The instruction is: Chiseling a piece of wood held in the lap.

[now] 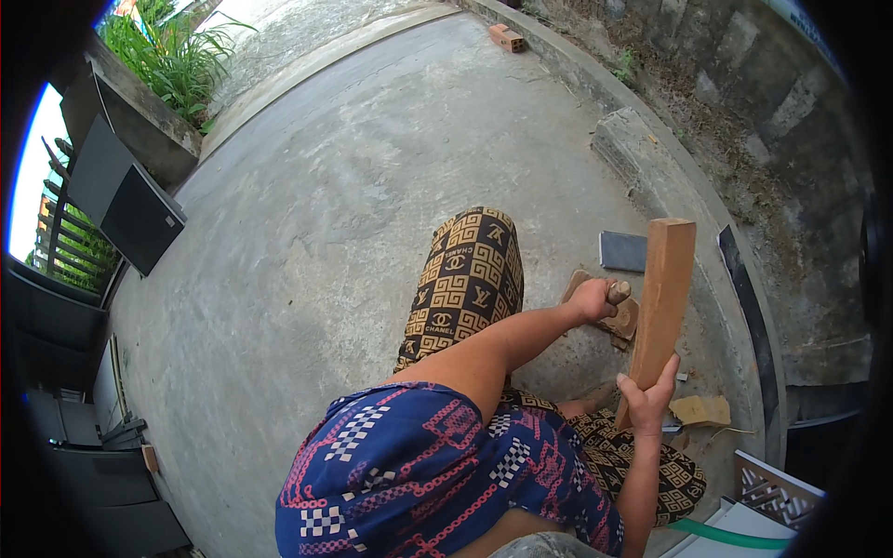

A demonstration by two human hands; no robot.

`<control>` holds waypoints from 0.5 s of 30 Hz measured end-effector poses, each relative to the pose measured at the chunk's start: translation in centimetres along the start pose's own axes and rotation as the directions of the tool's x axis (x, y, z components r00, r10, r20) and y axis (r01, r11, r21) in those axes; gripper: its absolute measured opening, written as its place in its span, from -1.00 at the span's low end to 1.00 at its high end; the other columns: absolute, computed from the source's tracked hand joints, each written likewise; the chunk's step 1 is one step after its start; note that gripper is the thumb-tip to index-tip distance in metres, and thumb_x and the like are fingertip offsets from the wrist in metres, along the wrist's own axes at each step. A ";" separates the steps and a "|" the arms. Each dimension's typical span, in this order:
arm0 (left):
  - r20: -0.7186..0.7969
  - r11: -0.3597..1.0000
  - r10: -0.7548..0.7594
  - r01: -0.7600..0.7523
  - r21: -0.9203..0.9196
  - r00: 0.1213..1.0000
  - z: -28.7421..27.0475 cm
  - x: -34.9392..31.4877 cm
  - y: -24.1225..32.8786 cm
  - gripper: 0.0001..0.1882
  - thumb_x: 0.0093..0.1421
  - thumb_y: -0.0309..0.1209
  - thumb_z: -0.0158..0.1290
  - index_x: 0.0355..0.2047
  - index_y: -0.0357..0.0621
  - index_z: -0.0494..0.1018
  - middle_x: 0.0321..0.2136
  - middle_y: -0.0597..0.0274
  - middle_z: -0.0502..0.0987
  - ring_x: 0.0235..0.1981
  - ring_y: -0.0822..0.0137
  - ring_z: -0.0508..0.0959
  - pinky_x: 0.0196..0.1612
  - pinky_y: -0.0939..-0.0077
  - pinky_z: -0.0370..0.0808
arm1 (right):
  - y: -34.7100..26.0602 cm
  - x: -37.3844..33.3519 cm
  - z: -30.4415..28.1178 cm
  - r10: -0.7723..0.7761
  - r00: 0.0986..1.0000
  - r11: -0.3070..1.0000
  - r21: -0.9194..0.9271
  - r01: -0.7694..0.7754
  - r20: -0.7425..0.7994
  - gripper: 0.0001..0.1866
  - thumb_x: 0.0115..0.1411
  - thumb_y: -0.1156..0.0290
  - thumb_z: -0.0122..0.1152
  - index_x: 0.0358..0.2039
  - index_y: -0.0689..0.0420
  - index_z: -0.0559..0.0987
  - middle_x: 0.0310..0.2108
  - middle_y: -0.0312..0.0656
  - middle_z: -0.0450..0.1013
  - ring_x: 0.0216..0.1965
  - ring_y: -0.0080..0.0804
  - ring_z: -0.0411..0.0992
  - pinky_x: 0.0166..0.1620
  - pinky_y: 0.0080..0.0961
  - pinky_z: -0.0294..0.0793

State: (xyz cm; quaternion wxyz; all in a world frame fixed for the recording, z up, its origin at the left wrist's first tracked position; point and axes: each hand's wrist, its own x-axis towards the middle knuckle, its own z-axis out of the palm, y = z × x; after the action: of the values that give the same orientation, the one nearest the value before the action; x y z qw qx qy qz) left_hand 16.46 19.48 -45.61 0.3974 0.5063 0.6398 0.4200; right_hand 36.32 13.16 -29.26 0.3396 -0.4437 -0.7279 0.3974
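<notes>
My left hand point(592, 299) reaches across from the left and is closed around a wooden handle point(619, 292). Only its round end shows, so I cannot tell what tool it belongs to. My right hand point(648, 398) grips the lower part of a long reddish-brown wooden board point(663, 288), thumb on one side and fingers on the other. The board stands tilted, its far end raised. Just beyond my left hand, partly hidden by it, a brown wooden piece point(621, 321) lies low to the ground. My patterned trouser legs point(470, 270) are bent on either side.
A dark grey flat slab point(622, 251) lies beyond my hands. To the right are a yellowish block point(699, 410), a concrete kerb point(735, 307), a black strip point(744, 298) and a green hose point(730, 533). Dark panels point(139, 219) lean at the far left; a brick point(507, 38) sits far ahead.
</notes>
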 end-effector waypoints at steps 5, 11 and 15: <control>0.047 0.997 -0.028 0.024 0.079 0.998 0.4 0.2 -0.2 -0.51 -0.21 -0.39 0.28 -0.18 -0.10 0.49 -0.29 -0.08 0.59 -0.18 -0.07 0.56 -0.11 0.17 0.48 | 3.2 0.4 -0.5 0.269 0.950 0.896 -0.403 -0.186 0.159 -0.31 -0.28 0.29 0.40 -0.10 0.17 0.31 -0.30 0.08 0.48 -0.23 0.10 0.48 -0.16 -0.17 0.44; -0.029 0.985 -0.033 0.027 -0.170 0.999 -0.1 -0.1 1.0 -0.52 -0.19 -0.41 0.27 -0.17 -0.12 0.49 -0.30 -0.06 0.59 -0.21 -0.04 0.58 -0.13 0.20 0.49 | 2.9 0.0 -0.8 0.241 0.964 0.954 -0.208 -0.214 0.116 -0.28 -0.29 0.28 0.42 -0.07 0.18 0.34 -0.30 0.02 0.49 -0.24 -0.04 0.50 -0.15 -0.25 0.45; -0.068 0.989 0.005 -0.015 -0.150 0.998 -0.1 0.0 1.5 -0.53 -0.19 -0.42 0.26 -0.18 -0.13 0.48 -0.30 -0.05 0.59 -0.22 -0.02 0.58 -0.14 0.22 0.48 | 3.0 -0.2 -0.8 0.214 0.972 0.973 -0.105 -0.204 0.100 -0.26 -0.27 0.31 0.41 -0.02 0.21 0.33 -0.27 -0.06 0.48 -0.25 -0.20 0.48 -0.13 -0.33 0.45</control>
State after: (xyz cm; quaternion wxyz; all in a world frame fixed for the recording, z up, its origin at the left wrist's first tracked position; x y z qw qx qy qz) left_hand 16.89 19.65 -44.14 0.4107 0.4637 0.6167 0.4858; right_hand 38.19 14.06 -31.56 0.2338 -0.5105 -0.7127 0.4204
